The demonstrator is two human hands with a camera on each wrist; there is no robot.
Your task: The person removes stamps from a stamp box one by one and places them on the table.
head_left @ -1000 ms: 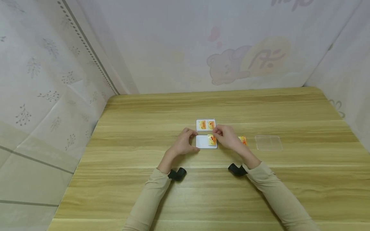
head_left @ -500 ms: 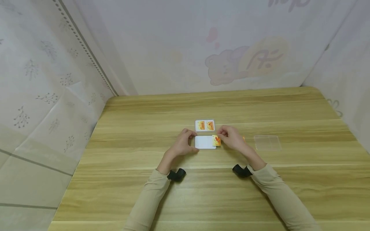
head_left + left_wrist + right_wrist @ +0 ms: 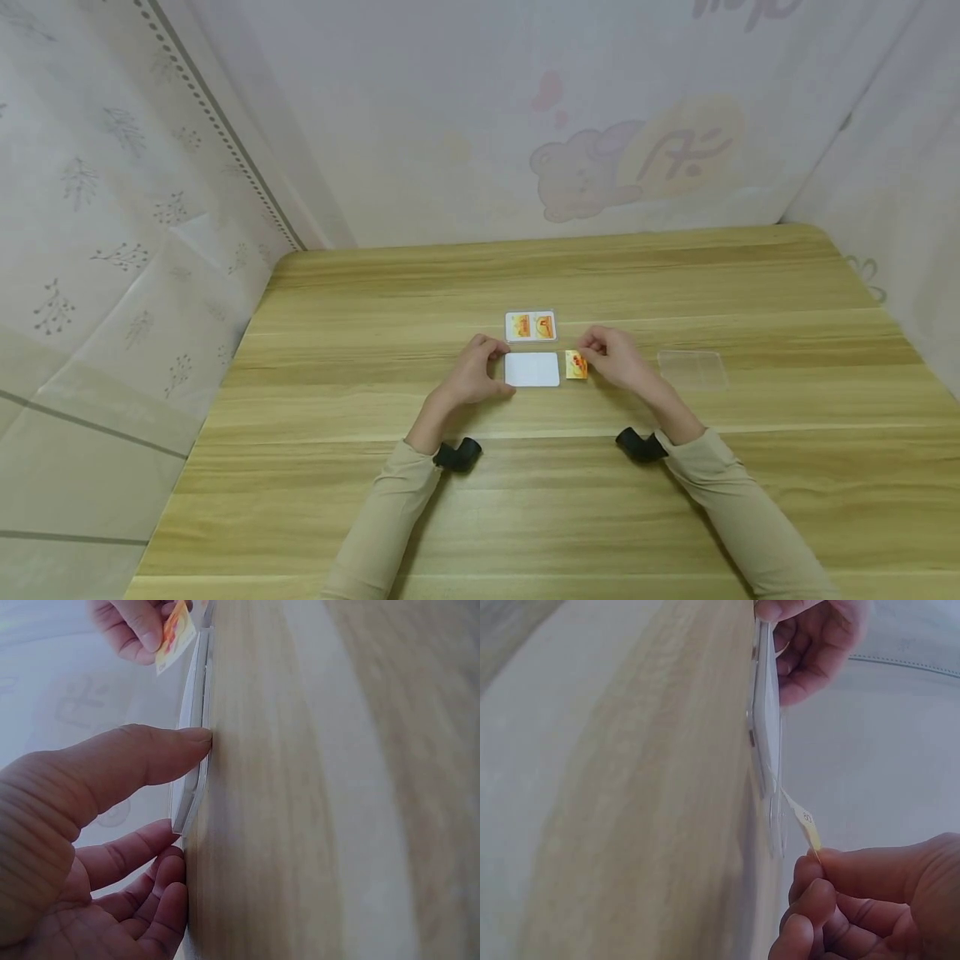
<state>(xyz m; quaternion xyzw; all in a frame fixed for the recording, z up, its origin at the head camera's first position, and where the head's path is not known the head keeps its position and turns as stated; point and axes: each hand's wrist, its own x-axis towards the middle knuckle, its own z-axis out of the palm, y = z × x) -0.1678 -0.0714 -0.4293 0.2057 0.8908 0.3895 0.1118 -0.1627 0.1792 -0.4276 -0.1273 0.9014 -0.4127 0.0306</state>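
Note:
A flat white slab (image 3: 532,369) with rounded corners lies in the middle of the table. My left hand (image 3: 474,372) holds its left end, thumb on the near edge and a fingertip at the far corner, as the left wrist view shows. Just right of the slab, my right hand (image 3: 613,356) pinches a small square card (image 3: 576,365) with an orange and yellow picture. Seen from the right wrist, the card (image 3: 808,823) is slightly bent, held between thumb and curled fingers, its free end close to the slab's end (image 3: 769,712).
Beyond the slab lies a similar white piece (image 3: 530,326) bearing two orange pictures. A clear plastic tray (image 3: 692,371) with a central dividing line lies to the right of my right hand. Patterned cloth (image 3: 450,125) hangs behind the table (image 3: 360,333).
My right hand has drawn the orange card rightward off the white slab, leaving its top plain white. My left hand keeps its hold. Another orange card at the right wrist is now hidden.

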